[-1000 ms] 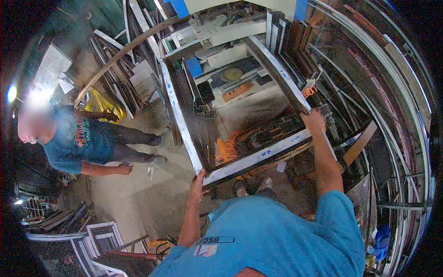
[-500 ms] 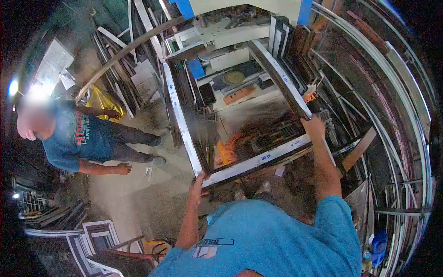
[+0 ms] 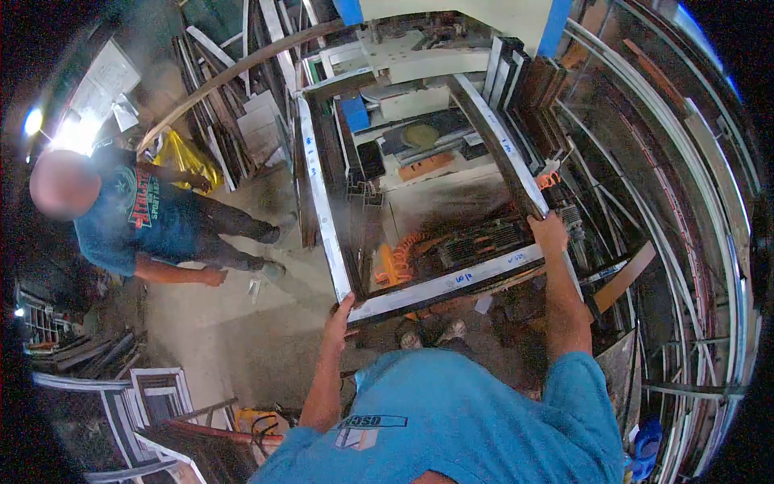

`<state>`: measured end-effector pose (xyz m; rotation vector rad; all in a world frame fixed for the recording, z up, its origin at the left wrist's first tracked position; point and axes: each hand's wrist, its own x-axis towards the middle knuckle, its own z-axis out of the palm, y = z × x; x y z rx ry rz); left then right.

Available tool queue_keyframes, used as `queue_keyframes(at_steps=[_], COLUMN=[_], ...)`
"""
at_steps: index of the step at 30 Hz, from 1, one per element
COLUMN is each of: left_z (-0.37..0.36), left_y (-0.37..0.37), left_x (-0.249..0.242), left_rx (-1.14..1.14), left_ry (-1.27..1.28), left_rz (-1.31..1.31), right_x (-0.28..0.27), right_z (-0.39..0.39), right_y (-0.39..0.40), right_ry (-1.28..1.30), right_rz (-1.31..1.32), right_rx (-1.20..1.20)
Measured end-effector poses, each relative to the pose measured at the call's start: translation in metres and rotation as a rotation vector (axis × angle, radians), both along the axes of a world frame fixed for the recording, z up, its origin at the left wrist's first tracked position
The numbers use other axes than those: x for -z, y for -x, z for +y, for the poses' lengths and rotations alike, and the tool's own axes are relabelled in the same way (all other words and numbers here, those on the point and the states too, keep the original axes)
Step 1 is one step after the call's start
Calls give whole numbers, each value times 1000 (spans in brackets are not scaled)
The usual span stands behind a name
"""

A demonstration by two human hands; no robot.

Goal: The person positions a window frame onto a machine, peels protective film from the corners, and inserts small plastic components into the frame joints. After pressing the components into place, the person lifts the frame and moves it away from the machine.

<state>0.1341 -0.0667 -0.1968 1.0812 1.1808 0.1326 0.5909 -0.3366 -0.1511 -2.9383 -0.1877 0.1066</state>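
A large rectangular frame [image 3: 322, 211] with pale faces, dark inner sides and blue handwriting is held out in front of me. My left hand [image 3: 338, 324] grips its near left corner, thumb on top. On the near right corner, my right hand [image 3: 551, 235] is closed around the edge. Through the frame's opening show a machine with a dark bed [image 3: 419, 137], an orange coiled hose [image 3: 395, 262] and a dark motor-like part [image 3: 476, 244]. The fingers under the frame are partly hidden.
Another person [image 3: 145, 210] in a dark blue shirt stands at the left. Long profiles [image 3: 693, 210] fill racks along the right. More strips lean at the upper left beside a yellow bag [image 3: 184, 161]. Window frames [image 3: 161, 395] stand at the lower left.
The view has shifted slightly, and the held frame sits a little differently in it. Both hands keep their hold. The other person's head and arm have moved a little.
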Motion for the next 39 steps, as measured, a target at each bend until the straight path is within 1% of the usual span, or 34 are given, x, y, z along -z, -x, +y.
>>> queue_keyframes(at_steps=[2,3,5,6,8,9,10,12,13,15,18,19,21,22,25,28,31,34,35,38,39], left_z=[5,6,4,3,12,12,12,7,9,8,12,10,6,5,6,11,10,9,11,15,17], left_y=[1,3,0,1,8,10,10,9,8,9,19,15,14,14,16,15,23,29,31,34,34], left_x=[17,24,15,14,58,62,63,55,51,48,64,47,19,14,32,32,47,59,61,66,64], left_rx=[-20,-35,-27,-34,-31,-100,-166,-187,-217,-267,-286,-347,-311,-293,-176,-115,-84,-74,-46,21,30], left_ry=[6,14,33,53,-47,8,61,57,125,216,311,358,357,356,227,227,236,131,156,204,200], left_rz=[0,1,-32,-40,-183,-148,-113,-245,-284,-367,-494,-484,-484,-484,-248,-259,-177,-295,-283,-261,-263], right_x=[5,4,4,11,33,35,28,19,18,26,32,34,37,37,36,41,46,39,38,72,71], right_z=[-1,0,0,-3,-8,-7,-7,-3,1,1,-1,-2,-3,-3,-1,-4,-8,-5,-2,-21,-21], right_y=[-2,-4,-6,-11,-22,-21,-16,-9,-6,-14,-22,-23,-26,-28,-25,-32,-33,-27,-25,-49,-49], right_ry=[2,-1,15,5,-1,-9,-19,-41,-8,58,92,101,113,114,129,133,88,66,64,40,66], right_rz=[-53,-33,17,-21,-76,-61,-47,-50,-100,-69,-63,-62,-49,-37,-39,-45,-80,-91,-87,-280,-238], right_rx=[-16,-13,-17,-22,-47,-56,-62,-131,-109,-102,-106,-90,-68,-63,-54,-68,-114,-112,-102,-195,-186])
